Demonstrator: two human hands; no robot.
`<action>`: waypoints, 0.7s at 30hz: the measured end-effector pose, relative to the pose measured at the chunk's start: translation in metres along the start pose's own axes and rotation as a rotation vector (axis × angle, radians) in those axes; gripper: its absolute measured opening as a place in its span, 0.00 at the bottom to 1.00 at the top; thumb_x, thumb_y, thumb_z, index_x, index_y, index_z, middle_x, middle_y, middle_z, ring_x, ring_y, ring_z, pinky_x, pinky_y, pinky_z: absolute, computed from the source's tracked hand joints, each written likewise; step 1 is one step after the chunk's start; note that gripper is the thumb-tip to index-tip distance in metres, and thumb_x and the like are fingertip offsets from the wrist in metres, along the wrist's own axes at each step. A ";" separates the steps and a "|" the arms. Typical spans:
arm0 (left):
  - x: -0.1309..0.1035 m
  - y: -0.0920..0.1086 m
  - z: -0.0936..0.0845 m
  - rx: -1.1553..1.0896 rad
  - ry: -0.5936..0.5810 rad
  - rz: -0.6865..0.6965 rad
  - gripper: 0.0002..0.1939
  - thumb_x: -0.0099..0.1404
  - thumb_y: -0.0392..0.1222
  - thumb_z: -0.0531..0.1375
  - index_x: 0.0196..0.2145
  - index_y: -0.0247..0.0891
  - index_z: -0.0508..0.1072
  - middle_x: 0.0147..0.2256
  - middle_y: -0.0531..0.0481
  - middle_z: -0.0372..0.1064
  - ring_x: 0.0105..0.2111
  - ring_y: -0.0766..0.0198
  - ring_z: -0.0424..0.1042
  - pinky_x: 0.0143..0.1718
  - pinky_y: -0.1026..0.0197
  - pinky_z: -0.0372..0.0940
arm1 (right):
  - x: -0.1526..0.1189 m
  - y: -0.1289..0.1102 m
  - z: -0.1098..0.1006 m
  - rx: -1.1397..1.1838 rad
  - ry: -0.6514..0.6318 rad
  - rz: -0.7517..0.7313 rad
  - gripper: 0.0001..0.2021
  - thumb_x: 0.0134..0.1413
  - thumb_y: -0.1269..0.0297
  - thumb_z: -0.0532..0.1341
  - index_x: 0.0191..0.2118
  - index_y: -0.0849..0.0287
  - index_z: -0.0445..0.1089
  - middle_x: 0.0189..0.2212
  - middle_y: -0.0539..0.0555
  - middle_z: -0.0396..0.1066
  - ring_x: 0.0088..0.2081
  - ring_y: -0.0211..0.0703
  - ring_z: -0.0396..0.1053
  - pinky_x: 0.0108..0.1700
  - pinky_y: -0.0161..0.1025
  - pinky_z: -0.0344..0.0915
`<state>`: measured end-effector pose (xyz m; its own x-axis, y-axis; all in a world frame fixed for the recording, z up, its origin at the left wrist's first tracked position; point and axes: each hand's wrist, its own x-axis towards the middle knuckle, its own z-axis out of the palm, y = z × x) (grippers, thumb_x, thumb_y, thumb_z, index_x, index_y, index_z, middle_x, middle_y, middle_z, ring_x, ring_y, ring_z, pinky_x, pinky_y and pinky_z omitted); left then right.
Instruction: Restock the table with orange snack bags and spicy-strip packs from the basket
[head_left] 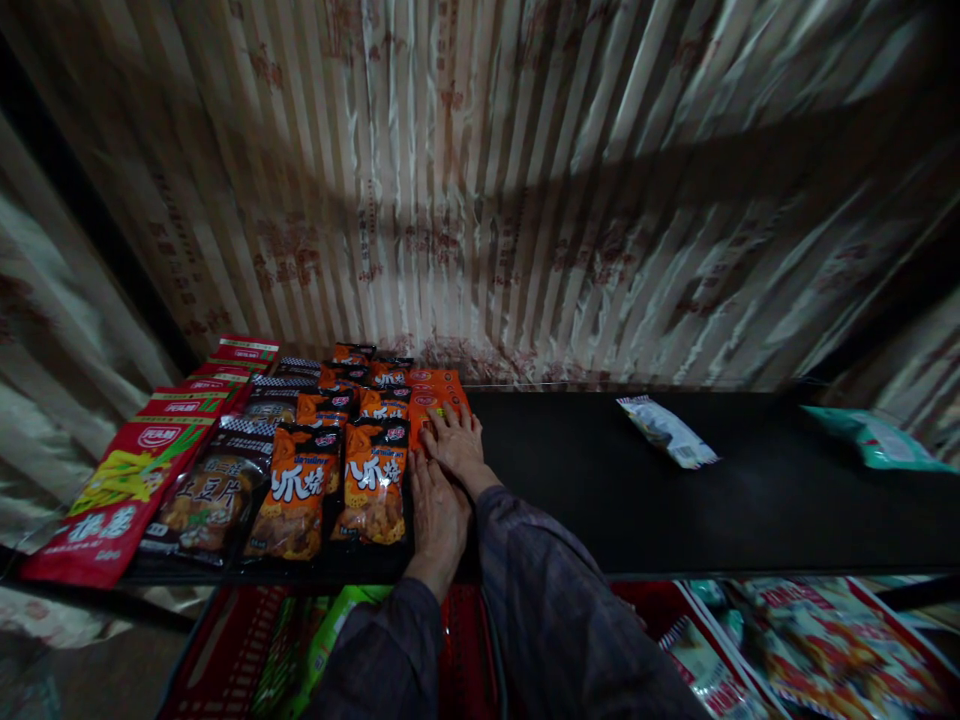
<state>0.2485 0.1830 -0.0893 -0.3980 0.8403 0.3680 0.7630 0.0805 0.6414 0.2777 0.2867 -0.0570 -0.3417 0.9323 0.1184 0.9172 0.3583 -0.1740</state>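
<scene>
On the black shelf, an orange packet (435,389) lies at the right end of the rows of snack bags. My right hand (455,440) rests on its lower right part, fingers apart. Just below, my left hand (437,510) lies with its fingers stretched out beside an orange and black snack bag (375,485), its fingertips at the packet's lower edge. Neither hand is wrapped round anything. Another orange and black bag (289,495) stands further left.
Brown bags (214,490) and red bags (127,480) fill the shelf's left end. A white packet (667,432) and a teal packet (877,438) lie right on the shelf (555,500). Below are a red basket (225,640) and a box of bags (840,640). Striped sheeting (480,200) hangs behind.
</scene>
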 end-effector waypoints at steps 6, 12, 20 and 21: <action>0.003 0.006 -0.007 -0.035 -0.023 0.025 0.34 0.56 0.27 0.49 0.61 0.24 0.50 0.63 0.29 0.47 0.64 0.51 0.45 0.62 0.46 0.49 | -0.002 0.000 -0.005 0.033 -0.038 -0.001 0.26 0.61 0.47 0.42 0.63 0.45 0.53 0.66 0.52 0.45 0.66 0.56 0.36 0.61 0.54 0.37; 0.003 0.004 -0.005 -0.022 -0.029 0.028 0.35 0.55 0.25 0.47 0.62 0.25 0.50 0.64 0.33 0.45 0.65 0.53 0.42 0.64 0.47 0.45 | -0.002 0.003 -0.002 0.032 -0.021 -0.017 0.26 0.62 0.46 0.41 0.62 0.44 0.53 0.66 0.51 0.45 0.66 0.55 0.35 0.61 0.54 0.36; 0.020 0.003 0.008 -0.142 0.015 -0.064 0.33 0.59 0.27 0.46 0.63 0.29 0.50 0.61 0.36 0.53 0.63 0.56 0.49 0.62 0.51 0.50 | -0.004 0.006 -0.005 0.033 -0.051 -0.025 0.25 0.62 0.48 0.42 0.63 0.43 0.50 0.67 0.51 0.44 0.66 0.54 0.36 0.60 0.52 0.40; 0.025 0.005 0.009 -0.151 0.033 -0.092 0.32 0.60 0.29 0.47 0.63 0.30 0.51 0.61 0.35 0.55 0.63 0.56 0.51 0.62 0.51 0.51 | -0.004 0.007 -0.005 0.033 -0.047 -0.027 0.25 0.62 0.49 0.43 0.64 0.42 0.49 0.67 0.50 0.44 0.66 0.54 0.36 0.59 0.51 0.41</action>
<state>0.2472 0.2092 -0.0828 -0.4810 0.8148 0.3237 0.6382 0.0723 0.7664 0.2864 0.2847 -0.0540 -0.3758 0.9235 0.0774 0.9007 0.3836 -0.2040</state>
